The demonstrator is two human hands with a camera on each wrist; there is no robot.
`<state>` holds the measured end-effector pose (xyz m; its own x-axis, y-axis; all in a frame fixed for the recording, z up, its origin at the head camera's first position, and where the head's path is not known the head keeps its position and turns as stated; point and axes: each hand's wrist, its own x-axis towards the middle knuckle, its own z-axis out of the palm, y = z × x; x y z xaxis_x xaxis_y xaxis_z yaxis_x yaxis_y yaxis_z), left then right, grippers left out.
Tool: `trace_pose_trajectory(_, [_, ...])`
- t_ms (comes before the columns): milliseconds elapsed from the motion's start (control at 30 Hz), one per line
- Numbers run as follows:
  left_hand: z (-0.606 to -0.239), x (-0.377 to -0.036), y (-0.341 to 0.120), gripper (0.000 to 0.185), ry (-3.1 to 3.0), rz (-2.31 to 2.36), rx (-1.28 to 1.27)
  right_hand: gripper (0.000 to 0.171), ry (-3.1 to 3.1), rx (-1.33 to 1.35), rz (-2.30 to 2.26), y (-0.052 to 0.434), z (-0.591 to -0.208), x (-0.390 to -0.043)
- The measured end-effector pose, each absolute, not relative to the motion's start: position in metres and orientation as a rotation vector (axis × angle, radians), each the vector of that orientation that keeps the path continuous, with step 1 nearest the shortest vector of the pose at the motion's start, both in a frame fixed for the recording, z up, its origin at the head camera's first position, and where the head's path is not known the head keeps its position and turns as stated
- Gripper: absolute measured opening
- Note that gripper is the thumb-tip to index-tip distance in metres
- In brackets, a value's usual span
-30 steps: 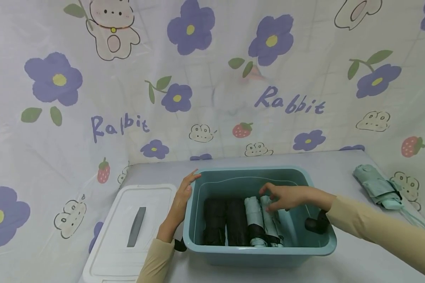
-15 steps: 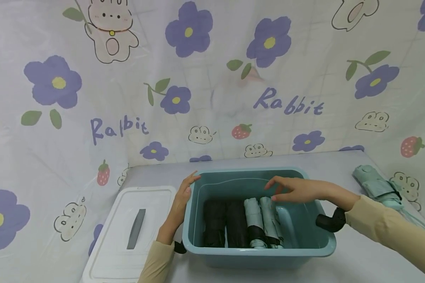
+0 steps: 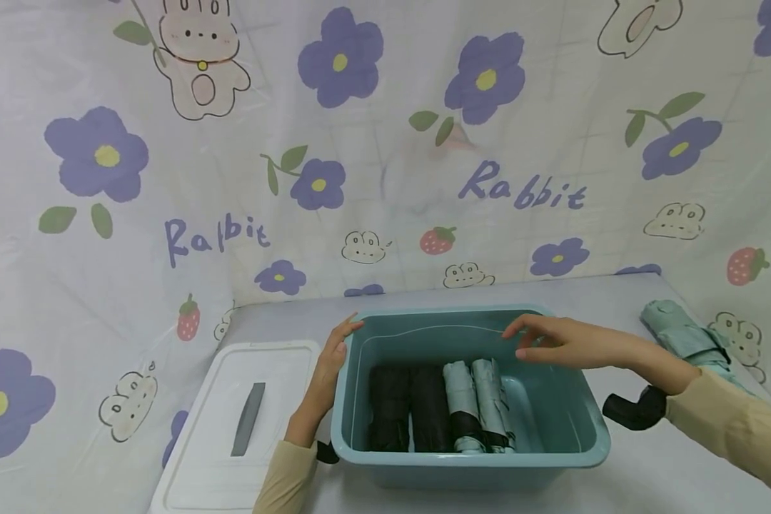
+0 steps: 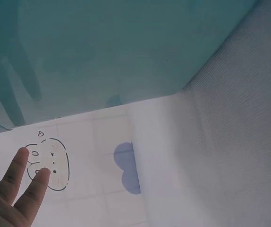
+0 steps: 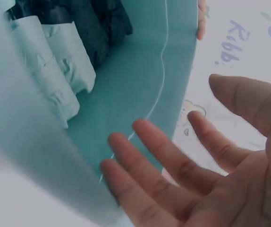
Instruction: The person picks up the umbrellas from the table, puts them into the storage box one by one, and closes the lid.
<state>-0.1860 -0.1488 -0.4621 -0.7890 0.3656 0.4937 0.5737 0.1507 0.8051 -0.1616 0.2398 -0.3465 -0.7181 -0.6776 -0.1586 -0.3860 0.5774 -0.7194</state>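
- right hand [image 3: 562, 341] has its fingers straight and loosely spread, holding nothing, hovering palm down over the bin's [image 3: 552, 457] far right part.
- left hand [image 3: 330, 364] lies flat with straight fingers against the bin's left rim, at 9 o'clock of the bin.
- four folded umbrellas [image 3: 440, 403] lie side by side on the bin floor, at 7 o'clock from the right hand: two black, two pale green. their long axes run 12 to 6.
- a white lid [image 3: 244, 421] lies at 9 o'clock of the bin; another green umbrella [image 3: 684, 339] lies at 3 o'clock on the table.
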Motion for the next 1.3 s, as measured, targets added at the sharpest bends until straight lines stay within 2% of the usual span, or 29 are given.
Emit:
trace_pose_trajectory(333, [-0.461, -0.185, -0.147, 0.042, -2.221, -1.713, -0.927, 0.029, 2.554, -1.002, -0.96, 0.253, -0.341, -0.153])
trace_pose_trajectory(733, [-0.463, -0.186, -0.147, 0.042, -2.215, -1.71, -0.93, 0.026, 2.898, -1.016, -1.04, 0.263, -0.346, -0.144])
trace_pose_trajectory(1300, [-0.464, -0.186, -0.149, 0.042, -2.241, -1.723, -0.913, 0.031, 3.125, -0.765, -1.046, 0.305, -0.374, -0.15])
